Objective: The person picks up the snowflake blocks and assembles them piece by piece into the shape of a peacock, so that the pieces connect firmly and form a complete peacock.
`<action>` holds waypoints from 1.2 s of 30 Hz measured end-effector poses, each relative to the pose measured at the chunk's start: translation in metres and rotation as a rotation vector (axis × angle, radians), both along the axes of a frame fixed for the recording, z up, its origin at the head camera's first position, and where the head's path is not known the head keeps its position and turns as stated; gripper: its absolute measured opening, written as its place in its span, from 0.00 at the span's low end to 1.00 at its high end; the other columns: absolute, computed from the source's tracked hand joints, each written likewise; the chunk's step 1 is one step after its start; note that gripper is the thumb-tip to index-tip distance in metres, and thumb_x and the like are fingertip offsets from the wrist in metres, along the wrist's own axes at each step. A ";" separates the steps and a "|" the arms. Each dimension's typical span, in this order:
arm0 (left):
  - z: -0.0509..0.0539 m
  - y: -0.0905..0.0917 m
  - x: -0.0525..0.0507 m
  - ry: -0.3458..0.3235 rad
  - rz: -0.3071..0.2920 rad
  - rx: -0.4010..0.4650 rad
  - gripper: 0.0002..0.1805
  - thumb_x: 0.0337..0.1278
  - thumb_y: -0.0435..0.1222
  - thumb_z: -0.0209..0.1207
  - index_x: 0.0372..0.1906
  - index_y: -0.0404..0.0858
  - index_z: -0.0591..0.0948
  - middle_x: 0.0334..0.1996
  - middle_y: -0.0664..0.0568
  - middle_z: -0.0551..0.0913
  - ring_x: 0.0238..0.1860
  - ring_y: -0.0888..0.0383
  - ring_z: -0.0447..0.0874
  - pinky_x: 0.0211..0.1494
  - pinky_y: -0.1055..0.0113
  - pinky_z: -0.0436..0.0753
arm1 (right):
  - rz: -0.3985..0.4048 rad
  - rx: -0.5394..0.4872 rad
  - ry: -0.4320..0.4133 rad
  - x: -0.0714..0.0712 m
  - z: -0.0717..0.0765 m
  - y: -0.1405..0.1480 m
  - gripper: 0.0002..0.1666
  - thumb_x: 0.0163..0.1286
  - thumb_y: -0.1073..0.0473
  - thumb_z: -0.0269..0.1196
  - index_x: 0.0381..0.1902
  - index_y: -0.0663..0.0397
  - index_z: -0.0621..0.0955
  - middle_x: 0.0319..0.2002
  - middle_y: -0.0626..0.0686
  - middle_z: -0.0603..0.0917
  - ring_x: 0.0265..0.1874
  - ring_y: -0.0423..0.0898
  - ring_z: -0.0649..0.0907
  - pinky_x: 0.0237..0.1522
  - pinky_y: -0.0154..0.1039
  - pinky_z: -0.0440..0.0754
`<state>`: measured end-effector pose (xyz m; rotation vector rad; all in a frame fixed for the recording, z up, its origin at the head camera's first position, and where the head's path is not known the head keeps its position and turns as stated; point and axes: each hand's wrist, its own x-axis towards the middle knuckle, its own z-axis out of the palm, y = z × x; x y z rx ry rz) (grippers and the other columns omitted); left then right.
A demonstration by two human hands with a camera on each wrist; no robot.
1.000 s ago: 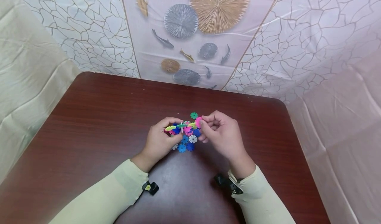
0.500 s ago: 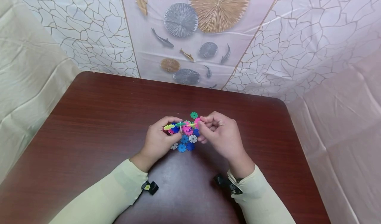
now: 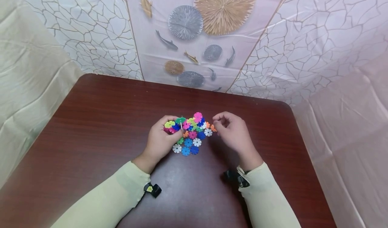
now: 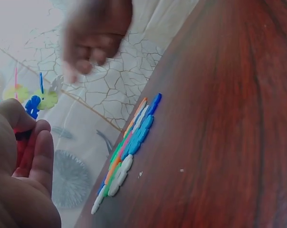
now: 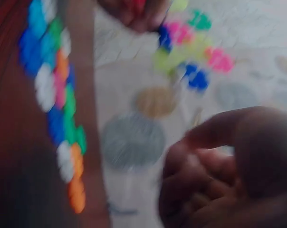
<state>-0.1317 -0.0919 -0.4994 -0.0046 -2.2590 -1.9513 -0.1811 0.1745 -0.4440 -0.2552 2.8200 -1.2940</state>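
My left hand (image 3: 162,140) pinches a joined piece of interlocking flower-shaped discs (image 3: 197,117) in pink, green, yellow, blue and white. In the left wrist view, its thumb and fingers close on one end of the piece, and a blue disc (image 4: 32,107) shows just beyond them. The piece is held above the table. My right hand (image 3: 233,133) hovers to the right of it, fingers loosely bent, with nothing seen between them. Beneath the hands lie several loose discs, among them a light blue disc (image 3: 188,142), a white disc (image 3: 177,148) and an orange disc (image 5: 77,194).
The dark wooden table (image 3: 109,120) meets a patterned wall sheet (image 3: 189,46) at its back edge. Plain cloth hangs at both sides. Each wrist carries a small black camera (image 3: 156,190).
My right hand has let go of the pink disc at the piece's right end and drawn off to the right. The piece in my left hand has tilted, its right end now higher.
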 end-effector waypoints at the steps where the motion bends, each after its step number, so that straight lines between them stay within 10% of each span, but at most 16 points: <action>1: 0.000 0.000 0.000 -0.007 0.004 0.002 0.21 0.64 0.40 0.81 0.58 0.50 0.87 0.54 0.53 0.91 0.49 0.53 0.95 0.50 0.58 0.96 | 0.005 0.061 -0.018 -0.004 -0.005 0.002 0.12 0.81 0.55 0.68 0.57 0.49 0.89 0.39 0.53 0.90 0.34 0.55 0.87 0.34 0.45 0.87; 10: -0.002 -0.001 -0.001 -0.060 0.001 0.000 0.21 0.64 0.42 0.81 0.59 0.51 0.87 0.51 0.53 0.92 0.47 0.54 0.94 0.49 0.59 0.96 | 0.085 0.368 -0.094 -0.020 -0.037 0.012 0.23 0.81 0.57 0.68 0.70 0.53 0.87 0.49 0.58 0.86 0.42 0.53 0.82 0.46 0.50 0.85; 17: 0.000 -0.001 -0.001 -0.058 -0.003 -0.017 0.22 0.64 0.43 0.81 0.59 0.51 0.87 0.51 0.54 0.92 0.46 0.54 0.95 0.48 0.58 0.96 | 0.034 0.372 -0.137 -0.022 -0.043 0.010 0.17 0.79 0.56 0.72 0.61 0.53 0.88 0.52 0.59 0.86 0.47 0.56 0.84 0.54 0.55 0.89; 23: 0.003 0.002 0.001 -0.077 0.006 -0.036 0.22 0.62 0.40 0.81 0.59 0.50 0.87 0.53 0.53 0.91 0.48 0.54 0.94 0.50 0.56 0.97 | 0.010 0.312 -0.159 -0.023 -0.040 0.015 0.10 0.80 0.56 0.72 0.52 0.47 0.82 0.39 0.55 0.85 0.37 0.54 0.83 0.41 0.48 0.83; 36: 0.005 0.008 0.006 -0.031 -0.009 -0.101 0.21 0.60 0.36 0.82 0.55 0.52 0.88 0.49 0.53 0.93 0.40 0.54 0.92 0.43 0.59 0.95 | -0.016 -0.127 0.071 0.021 0.035 -0.005 0.12 0.77 0.56 0.77 0.52 0.47 0.86 0.41 0.52 0.93 0.33 0.47 0.94 0.36 0.40 0.95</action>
